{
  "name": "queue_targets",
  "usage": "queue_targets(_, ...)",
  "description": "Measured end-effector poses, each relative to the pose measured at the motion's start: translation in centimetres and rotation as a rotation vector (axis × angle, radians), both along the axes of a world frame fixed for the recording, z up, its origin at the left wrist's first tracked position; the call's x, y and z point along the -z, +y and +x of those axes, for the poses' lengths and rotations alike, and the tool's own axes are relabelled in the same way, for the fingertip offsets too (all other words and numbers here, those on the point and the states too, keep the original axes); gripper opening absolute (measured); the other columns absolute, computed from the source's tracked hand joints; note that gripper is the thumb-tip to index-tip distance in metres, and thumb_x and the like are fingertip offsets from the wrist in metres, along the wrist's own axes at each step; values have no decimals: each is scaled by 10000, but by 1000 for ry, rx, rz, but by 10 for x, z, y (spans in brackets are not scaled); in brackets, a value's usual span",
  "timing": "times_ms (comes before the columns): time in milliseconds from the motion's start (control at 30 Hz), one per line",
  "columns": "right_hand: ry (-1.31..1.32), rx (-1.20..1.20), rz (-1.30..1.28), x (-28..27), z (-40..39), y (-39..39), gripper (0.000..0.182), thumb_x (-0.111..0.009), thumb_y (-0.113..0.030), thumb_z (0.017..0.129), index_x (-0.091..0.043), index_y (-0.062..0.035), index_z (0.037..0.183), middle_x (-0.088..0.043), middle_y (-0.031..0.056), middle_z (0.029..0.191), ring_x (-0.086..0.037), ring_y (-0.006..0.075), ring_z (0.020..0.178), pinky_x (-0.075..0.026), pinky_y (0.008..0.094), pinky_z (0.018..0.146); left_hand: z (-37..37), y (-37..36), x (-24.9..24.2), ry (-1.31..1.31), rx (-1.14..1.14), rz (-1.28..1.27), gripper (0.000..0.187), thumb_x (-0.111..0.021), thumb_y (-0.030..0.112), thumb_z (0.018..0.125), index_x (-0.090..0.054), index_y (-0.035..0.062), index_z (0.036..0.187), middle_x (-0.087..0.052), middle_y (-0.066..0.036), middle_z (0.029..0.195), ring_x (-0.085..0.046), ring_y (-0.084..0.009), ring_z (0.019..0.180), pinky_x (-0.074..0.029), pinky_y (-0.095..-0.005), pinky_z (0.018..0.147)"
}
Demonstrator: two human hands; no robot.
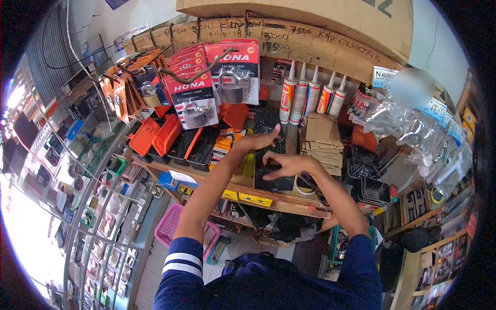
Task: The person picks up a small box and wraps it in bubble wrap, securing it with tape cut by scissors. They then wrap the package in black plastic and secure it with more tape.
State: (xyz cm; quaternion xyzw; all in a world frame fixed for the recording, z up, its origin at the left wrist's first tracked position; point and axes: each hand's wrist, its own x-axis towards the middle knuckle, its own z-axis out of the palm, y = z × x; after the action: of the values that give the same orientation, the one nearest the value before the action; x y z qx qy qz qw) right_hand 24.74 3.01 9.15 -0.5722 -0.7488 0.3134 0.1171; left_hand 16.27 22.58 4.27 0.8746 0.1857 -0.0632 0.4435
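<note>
My left hand (257, 140) reaches forward over a wooden shelf (279, 202), fingers spread, touching black goods stacked there. My right hand (289, 164) curls its fingers on the top edge of a black box (274, 183) that sits on the shelf's front. Right behind the hands lies a dark pile of small black parts (266, 120). Both arms wear dark blue sleeves with white stripes.
Red HONA padlock packs (194, 101) hang from a hook at upper left. Sealant tubes (310, 95) stand at the back. Cardboard packets (323, 142) are stacked to the right, orange-lidded trays (165, 137) to the left. A pink basket (170, 227) sits on the floor.
</note>
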Motion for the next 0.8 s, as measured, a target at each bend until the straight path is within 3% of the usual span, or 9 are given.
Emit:
queue_targets(100, -7, 14, -42, -5, 5, 10, 627, -671, -565, 922, -516, -45, 1236, -596, 171, 1091, -580, 288, 1050, -455, 382, 917, -4, -1, -10, -2, 11, -40, 1087, -1, 831, 897, -386, 36, 1529, -529, -161, 1455, -459, -280, 1369, -243, -427, 1205)
queue_targets(167, -283, 52, 175, 2, 12, 15, 598, -673, -543, 924, -537, -39, 1215, -606, 184, 1162, -587, 329, 1098, -459, 410, 936, -15, -9, -27, 15, 28, -40, 1106, 3, 843, 886, -380, 30, 1531, -533, -166, 1455, -454, -273, 1378, -226, -422, 1211)
queue_targets(300, -173, 47, 288, -19, -6, 0, 593, -676, -534, 914, -546, -41, 1217, -624, 212, 1201, -600, 383, 1128, -472, 454, 934, -17, -1, -28, -1, 4, -133, 1141, -6, 871, 861, -352, 22, 1541, -539, -160, 1461, -427, -251, 1405, -195, -430, 1221)
queue_targets(400, -173, 144, 267, -12, -20, -13, 690, -652, -604, 890, -537, -34, 1263, -684, 260, 1073, -657, 470, 984, -514, 541, 880, -20, -2, -27, -19, 22, -174, 1195, 16, 895, 829, -345, 4, 1540, -578, -180, 1413, -400, -256, 1423, -166, -450, 1224)
queue_targets(467, -281, 130, 258, -23, -31, -25, 764, -680, -609, 862, -522, -19, 1320, -668, 266, 1144, -645, 442, 1055, -507, 509, 918, -29, -13, -41, -36, 37, -177, 1235, 42, 909, 807, -347, -10, 1536, -610, -202, 1368, -384, -267, 1431, -149, -463, 1222)
queue_targets(533, -331, 69, 226, -20, -26, -22, 993, -689, -706, 793, -483, 35, 1420, -629, 284, 1265, -623, 413, 1156, -480, 449, 1018, -35, -16, -55, 13, -15, -79, 1244, 13, 922, 795, -336, -13, 1537, -641, -186, 1330, -445, -250, 1385, -186, -437, 1217)
queue_targets(633, -201, 79, 47, -26, -17, -12, 992, -635, -758, 806, -513, 21, 1407, -623, 280, 1285, -629, 400, 1154, -475, 444, 1024, -24, -6, -49, 85, 88, -133, 1268, 20, 938, 773, -343, -5, 1538, -677, -177, 1266, -513, -254, 1283, -258, -416, 1175)
queue_targets(700, -223, 44, 93, -22, -3, 3, 935, -571, -765, 854, -550, 2, 1388, -659, 260, 1229, -650, 367, 1117, -490, 430, 994, -14, 3, -38, 97, 95, -150, 1251, 19, 929, 786, -359, -4, 1529, -690, -162, 1228, -543, -240, 1199, -313, -396, 1130)
queue_targets(800, -312, 157, -149, -19, 15, 32, 695, -530, -709, 923, -703, -94, 1197, -706, 204, 1101, -676, 332, 995, -507, 419, 899, -2, 18, -16, 68, 83, -183, 1203, 6, 902, 825, -439, -7, 1475, -705, -125, 1126, -583, -211, 1049, -408, -355, 1025)
